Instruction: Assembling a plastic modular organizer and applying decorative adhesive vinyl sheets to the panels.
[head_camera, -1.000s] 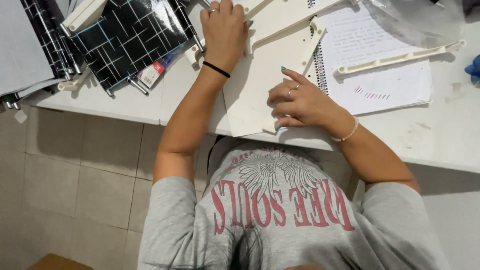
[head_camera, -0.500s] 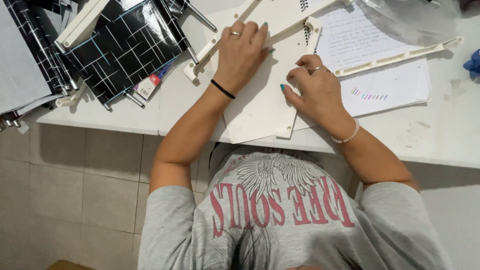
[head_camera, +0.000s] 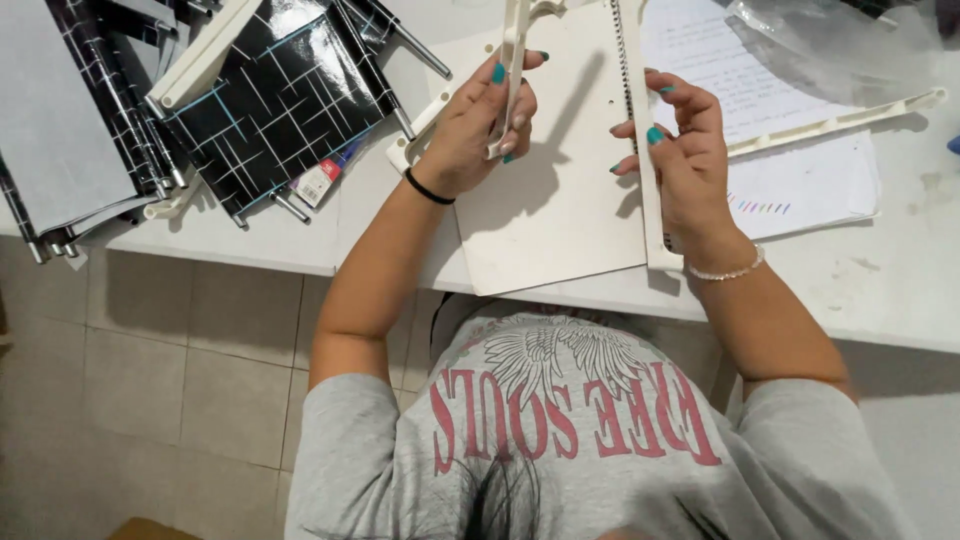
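- Right, the person's left hand (head_camera: 470, 135) is pinching an upright cream plastic strip (head_camera: 512, 70), fingers curled round it, above the table.
- The right hand (head_camera: 685, 165) has its fingers pressed on a second cream strip (head_camera: 655, 215) lying along the spiral edge of the cream card sheet (head_camera: 560, 200).
- That sheet lies flat on the white table (head_camera: 880, 290), its near corner jutting past the table edge.
- To my eye the overhang is the risk: a nudge from either wrist could tip the sheet off.
- The raised strip looks thin; too hard a squeeze might bend it.
- Black gridded folders (head_camera: 270, 95) are stacked loosely at the left, near the elbow's sweep.
- A third strip (head_camera: 830, 125) rests across the written pages (head_camera: 790, 190).
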